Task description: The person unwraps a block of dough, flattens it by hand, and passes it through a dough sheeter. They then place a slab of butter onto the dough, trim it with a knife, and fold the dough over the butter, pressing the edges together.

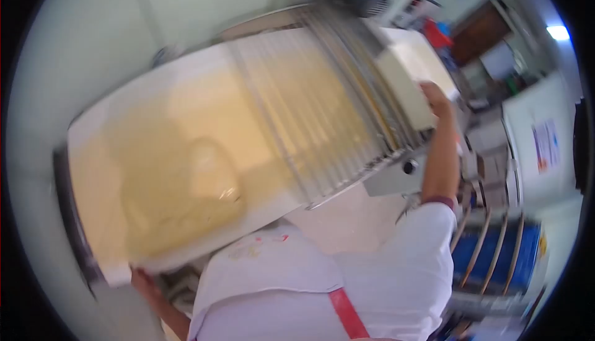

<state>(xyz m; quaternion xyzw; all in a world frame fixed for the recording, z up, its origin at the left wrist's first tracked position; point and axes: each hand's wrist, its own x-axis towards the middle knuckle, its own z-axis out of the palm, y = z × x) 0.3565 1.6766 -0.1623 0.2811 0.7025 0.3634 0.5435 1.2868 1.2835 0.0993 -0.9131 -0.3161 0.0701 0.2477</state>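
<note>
A wide sheet of pale yellow dough lies on the white conveyor belt of a dough sheeter, bunched into folds near its lower end. My right hand reaches up to the cream side housing beside the metal roller guard and rests on its corner. Motion blur hides whether it grips anything. My left hand is at the belt's near end, right under its edge, with the fingers partly hidden. My white jacket and a red strap fill the bottom of the view.
A blue rack with metal rails stands at the lower right. A white door or cabinet with a notice is at the right. Shelves with red and blue items sit behind the machine. A pale wall lies to the left.
</note>
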